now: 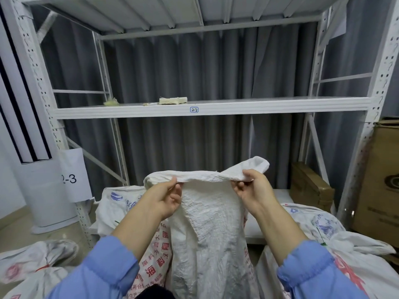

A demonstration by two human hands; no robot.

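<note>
Fingers (246, 175) pinching white sack (207, 214), printed sacks (326, 222) around, shelf (259, 106) behind

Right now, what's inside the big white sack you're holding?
The inside cannot be seen. The left hand and right hand pinch the top edge of the white sack, and its woven cloth covers whatever is in it. Only the wrinkled outside shows.

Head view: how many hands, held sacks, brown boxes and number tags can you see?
Hands: 2, left hand, right hand
Held sack: 1
Brown boxes: 2
Number tags: 2, reading 2-2 and 2-3
Total: 7
</note>
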